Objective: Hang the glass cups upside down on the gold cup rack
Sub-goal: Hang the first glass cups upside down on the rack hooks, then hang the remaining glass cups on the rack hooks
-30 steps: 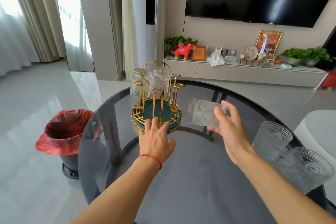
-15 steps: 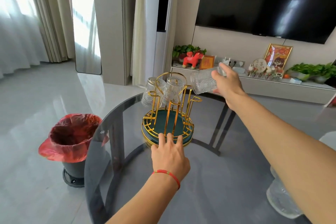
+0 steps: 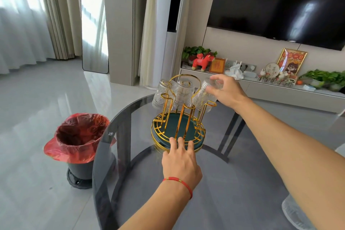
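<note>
The gold cup rack (image 3: 178, 127) with a green round base stands on the far side of the round glass table (image 3: 233, 183). Two ribbed glass cups (image 3: 164, 94) (image 3: 183, 93) hang upside down on its back pegs. My right hand (image 3: 226, 90) grips the base of a third glass cup (image 3: 202, 97), which is tilted mouth-down over a right-hand peg. My left hand (image 3: 182, 162) lies flat on the table with fingertips pressed on the rack's front rim. Part of another glass cup (image 3: 293, 213) shows at the lower right edge.
A black bin with a red bag (image 3: 79, 142) stands on the floor left of the table. Behind the table runs a low cabinet (image 3: 276, 89) with plants, a red toy horse and frames, under a wall television (image 3: 280, 3).
My right hand has turned the cup from lying sideways above the rack to mouth-down over a right peg. The left hand stays on the rack's rim. The camera has moved closer.
</note>
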Demonstrator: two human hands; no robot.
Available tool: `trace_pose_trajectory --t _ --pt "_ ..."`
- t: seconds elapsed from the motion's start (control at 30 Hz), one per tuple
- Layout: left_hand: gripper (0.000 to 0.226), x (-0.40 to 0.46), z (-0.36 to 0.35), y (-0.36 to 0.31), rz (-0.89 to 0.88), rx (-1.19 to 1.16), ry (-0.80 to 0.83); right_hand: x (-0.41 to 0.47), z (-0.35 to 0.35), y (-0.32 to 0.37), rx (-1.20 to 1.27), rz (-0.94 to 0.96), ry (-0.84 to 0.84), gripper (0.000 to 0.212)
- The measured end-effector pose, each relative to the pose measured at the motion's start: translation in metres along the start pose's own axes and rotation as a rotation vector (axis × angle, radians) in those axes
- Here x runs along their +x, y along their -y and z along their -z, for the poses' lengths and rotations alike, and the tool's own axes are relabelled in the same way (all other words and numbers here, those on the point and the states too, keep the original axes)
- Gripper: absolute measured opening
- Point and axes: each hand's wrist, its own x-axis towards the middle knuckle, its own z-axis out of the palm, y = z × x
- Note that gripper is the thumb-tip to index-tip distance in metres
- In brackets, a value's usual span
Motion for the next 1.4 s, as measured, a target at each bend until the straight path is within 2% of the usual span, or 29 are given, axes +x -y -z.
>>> trace_pose_trajectory --t 0.13,0.5,0.63,0.77,0.93,1.07,1.17,1.27,1.4 --pt "0.075 0.001 0.001 0.001 0.002 0.003 0.008 -0.001 -0.012 0.003 -0.108 0.032 0.097 0.056" --pt "0.076 0.001 0.002 -0.003 0.018 0.050 0.021 -0.005 -0.026 0.005 -0.078 0.006 0.224 0.058" --pt "0.079 -0.001 0.001 -0.011 0.041 0.067 0.024 -0.020 -0.026 0.003 -0.074 0.011 0.216 0.056" --pt "0.082 -0.004 -0.004 -0.016 0.068 0.083 0.012 -0.049 -0.017 -0.004 -0.084 0.097 0.157 0.049" --pt "0.081 -0.012 -0.004 -0.020 0.065 0.135 0.000 -0.118 0.010 -0.015 -0.055 0.182 0.078 0.044" --pt "0.065 -0.021 -0.007 -0.037 -0.110 0.064 -0.122 -0.203 0.025 -0.033 0.013 0.164 -0.051 0.035" --pt "0.063 -0.031 -0.019 -0.063 -0.330 -0.143 -0.141 -0.252 0.033 -0.044 0.118 0.104 -0.115 0.032" --pt "0.067 -0.047 -0.027 -0.090 -0.541 -0.385 -0.167 -0.272 0.044 -0.048 0.117 0.151 -0.119 0.030" --pt "0.078 -0.069 -0.031 -0.129 -0.600 -0.635 -0.107 -0.286 0.066 -0.063 0.128 0.118 -0.270 0.028"
